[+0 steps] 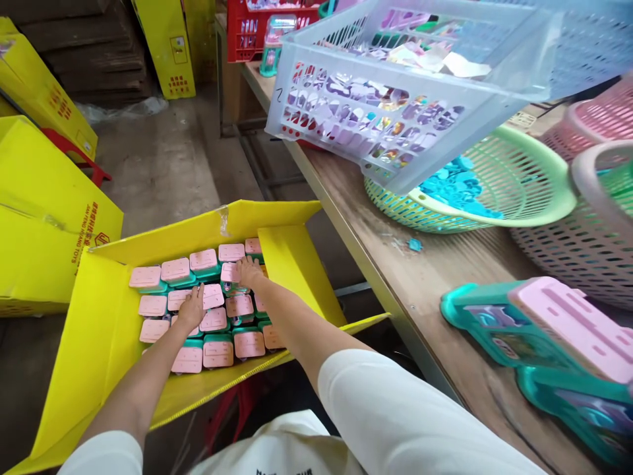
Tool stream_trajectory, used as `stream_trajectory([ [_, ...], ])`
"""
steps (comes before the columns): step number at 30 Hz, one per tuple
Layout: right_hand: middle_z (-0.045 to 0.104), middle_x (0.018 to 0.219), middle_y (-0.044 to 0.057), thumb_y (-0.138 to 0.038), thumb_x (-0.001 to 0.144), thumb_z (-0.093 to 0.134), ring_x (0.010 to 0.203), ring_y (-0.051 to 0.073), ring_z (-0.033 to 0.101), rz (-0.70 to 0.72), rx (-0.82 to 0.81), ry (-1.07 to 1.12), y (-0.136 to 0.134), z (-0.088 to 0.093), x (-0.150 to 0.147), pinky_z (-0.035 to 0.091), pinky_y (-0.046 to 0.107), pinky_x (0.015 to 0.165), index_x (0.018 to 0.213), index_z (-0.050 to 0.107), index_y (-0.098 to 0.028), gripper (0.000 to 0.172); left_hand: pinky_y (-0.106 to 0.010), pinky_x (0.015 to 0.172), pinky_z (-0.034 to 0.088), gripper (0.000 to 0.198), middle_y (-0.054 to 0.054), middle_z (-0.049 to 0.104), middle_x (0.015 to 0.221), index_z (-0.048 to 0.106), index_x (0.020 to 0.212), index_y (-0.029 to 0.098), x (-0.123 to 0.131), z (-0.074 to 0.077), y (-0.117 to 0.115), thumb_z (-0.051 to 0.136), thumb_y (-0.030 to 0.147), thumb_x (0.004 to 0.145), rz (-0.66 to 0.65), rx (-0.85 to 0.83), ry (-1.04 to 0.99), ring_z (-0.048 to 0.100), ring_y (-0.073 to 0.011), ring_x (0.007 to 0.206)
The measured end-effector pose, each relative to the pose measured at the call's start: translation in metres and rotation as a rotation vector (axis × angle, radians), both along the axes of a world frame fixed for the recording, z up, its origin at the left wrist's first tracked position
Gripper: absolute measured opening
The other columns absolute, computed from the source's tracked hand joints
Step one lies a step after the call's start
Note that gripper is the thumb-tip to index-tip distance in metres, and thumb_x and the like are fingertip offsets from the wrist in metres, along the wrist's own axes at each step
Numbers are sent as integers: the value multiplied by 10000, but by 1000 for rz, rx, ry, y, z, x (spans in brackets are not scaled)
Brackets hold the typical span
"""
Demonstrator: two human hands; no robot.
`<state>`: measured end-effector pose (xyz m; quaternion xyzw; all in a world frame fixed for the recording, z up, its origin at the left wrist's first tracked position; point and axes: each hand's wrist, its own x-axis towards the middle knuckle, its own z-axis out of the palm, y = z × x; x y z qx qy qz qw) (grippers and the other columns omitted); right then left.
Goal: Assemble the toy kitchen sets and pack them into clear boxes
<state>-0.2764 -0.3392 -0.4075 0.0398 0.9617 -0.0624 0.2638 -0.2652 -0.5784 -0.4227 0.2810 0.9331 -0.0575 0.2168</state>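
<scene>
In the yellow carton (99, 316), small toy boxes with pink tops and teal bodies stand packed in rows. My left hand (192, 307) lies on the pink tops near the middle, its fingers stretched out and apart. Farther back and to the right, my right hand (250, 272) has its fingers around the right edge of one pink-topped toy box (230, 272). That box shows part of its front between the rows. My right thumb and the far side of that box are partly hidden.
On the wooden table (395, 264) at right stand a clear plastic crate (366, 125) of purple pieces, a green basket (534, 178) with blue pieces, pink baskets (558, 251) and two larger-looking toy boxes (544, 330). Another yellow carton (44, 218) is at left.
</scene>
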Motion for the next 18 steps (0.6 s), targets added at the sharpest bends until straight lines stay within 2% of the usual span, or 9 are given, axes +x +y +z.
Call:
stream_trajectory([
  [3,396,1540,244,-202,860,628,1406,333,358,25,6,19,-2,-5,2,324,509,1138,1490,435,-108,665,-395,1003,505,865,-245,390,1514,180,1578,132,0,-1,-1,618,129,832,-2,21,-4,591,-324,1221],
  [6,374,1560,240,-176,855,620,1424,344,343,32,16,20,-2,-7,5,334,523,1133,1490,441,-110,663,-404,1001,503,882,-266,380,1514,168,1578,117,0,-3,0,583,59,801,6,30,-9,601,-324,1207],
  [12,400,1539,252,-157,857,624,1420,353,361,8,7,32,-5,-2,15,343,530,1135,1440,478,-98,604,-421,1013,499,885,-287,371,1502,168,1581,118,1,-4,2,592,66,805,13,45,-30,588,-344,1232],
  [15,475,1471,253,-177,834,680,1376,353,422,6,-32,43,-9,1,19,370,531,1121,1392,506,-98,590,-421,990,513,866,-288,375,1494,214,1568,113,4,0,3,586,45,789,36,46,-31,592,-349,1223],
  [18,518,1426,251,-240,749,799,1341,376,466,12,-110,63,-10,12,20,393,561,1104,1354,525,-111,676,-393,956,529,813,-249,423,1465,268,1550,121,3,11,2,561,59,794,45,61,-30,599,-335,1210],
])
